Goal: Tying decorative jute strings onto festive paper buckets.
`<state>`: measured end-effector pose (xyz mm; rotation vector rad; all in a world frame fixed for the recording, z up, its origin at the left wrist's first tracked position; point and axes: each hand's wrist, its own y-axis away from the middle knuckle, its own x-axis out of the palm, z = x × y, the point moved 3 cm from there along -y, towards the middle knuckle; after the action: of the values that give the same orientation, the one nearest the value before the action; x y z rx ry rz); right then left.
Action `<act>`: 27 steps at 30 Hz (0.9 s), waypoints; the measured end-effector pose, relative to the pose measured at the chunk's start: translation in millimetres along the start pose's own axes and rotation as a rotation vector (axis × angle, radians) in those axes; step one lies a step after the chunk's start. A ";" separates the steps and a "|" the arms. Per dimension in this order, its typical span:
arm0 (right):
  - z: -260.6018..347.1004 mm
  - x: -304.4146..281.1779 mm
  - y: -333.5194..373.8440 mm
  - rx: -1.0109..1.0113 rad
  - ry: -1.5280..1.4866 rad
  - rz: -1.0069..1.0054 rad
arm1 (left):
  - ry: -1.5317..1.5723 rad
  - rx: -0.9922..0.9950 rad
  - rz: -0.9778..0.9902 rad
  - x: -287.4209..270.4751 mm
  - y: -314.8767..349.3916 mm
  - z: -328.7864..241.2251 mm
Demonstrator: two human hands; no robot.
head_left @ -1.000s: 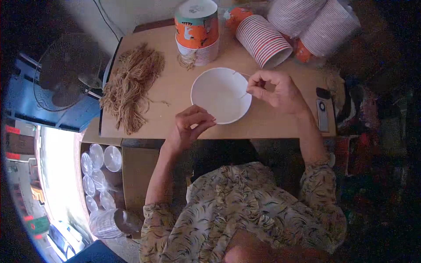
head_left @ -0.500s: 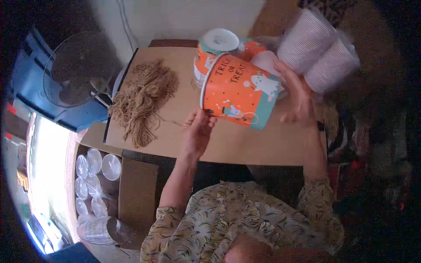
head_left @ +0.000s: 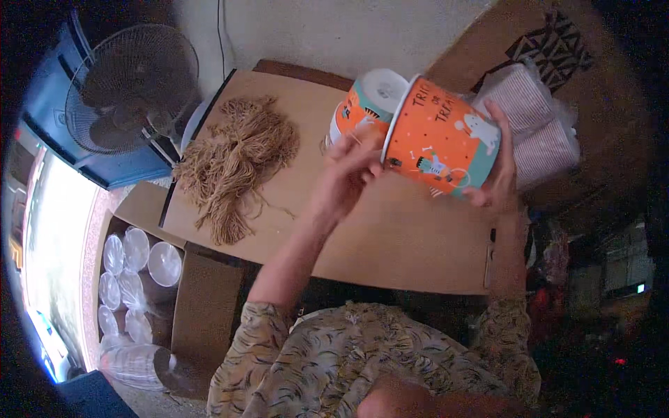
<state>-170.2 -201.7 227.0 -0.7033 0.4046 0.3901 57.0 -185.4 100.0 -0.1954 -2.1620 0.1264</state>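
The brown surface (head_left: 390, 240) spans mid-frame, a tangled twine bundle (head_left: 237, 164) lying upper left on it. The orange paper bucket (head_left: 439, 143) is held aloft right of centre, tilted, rim leftward. My right grip (head_left: 506, 174) wraps its base, thumb and fingers spread wide; light, even pressure should spare the wall from denting. My left grip (head_left: 343, 180) is half curled beside the rim; whether it pinches anything, I cannot tell.
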 end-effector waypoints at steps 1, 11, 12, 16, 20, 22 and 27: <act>5.0 1.8 -12.1 0.048 -0.047 0.022 | 0.108 0.034 0.009 2.8 -8.8 -15.5; -43.3 -63.4 -137.3 -0.005 0.303 0.361 | -0.416 0.055 0.233 -11.3 -118.7 -76.3; -46.1 -65.6 -146.2 0.036 0.348 0.414 | -0.498 0.076 0.226 -12.2 -124.8 -74.9; -69.1 -59.5 -166.3 0.137 0.260 0.465 | -0.482 0.134 0.240 -25.8 -139.1 -64.4; -82.2 -47.3 -181.1 0.148 0.243 0.561 | -0.336 0.080 0.144 -40.7 -135.3 -52.9; -94.3 -46.2 -185.3 0.176 0.212 0.613 | -0.334 0.047 0.154 -46.0 -131.7 -47.1; -94.9 -17.0 -199.8 0.310 0.231 0.717 | -0.297 -0.024 0.052 -71.0 -114.9 -37.8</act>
<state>-111.5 -409.7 277.0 -0.2789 0.9208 0.9032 117.0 -311.0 82.6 -0.2606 -2.4557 0.1682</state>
